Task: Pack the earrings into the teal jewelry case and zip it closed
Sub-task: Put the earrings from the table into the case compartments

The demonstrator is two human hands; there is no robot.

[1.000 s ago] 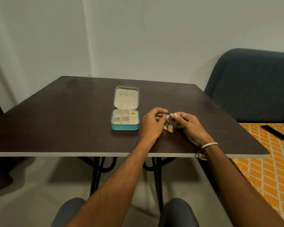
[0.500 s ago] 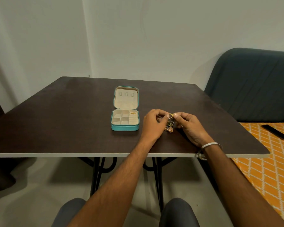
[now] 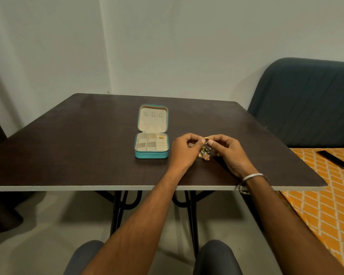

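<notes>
Teal case [image 3: 151, 155], one, lies open at frame centre on the surface [image 3: 68, 155]; one gold piece [image 3: 161, 137] is seen in its upper-right compartment. One gold earring [image 3: 206, 139] is pinched between fingers of left hand [image 3: 184, 150] and right hand [image 3: 229, 153], above a small pile [image 3: 204, 153], count unclear. Packing is judged barely begun; the zip remains undone.

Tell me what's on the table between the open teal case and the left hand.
Nothing. In the head view, only bare dark table separates the teal case from the left hand. The loose earrings lie on the hand's other side.
</notes>
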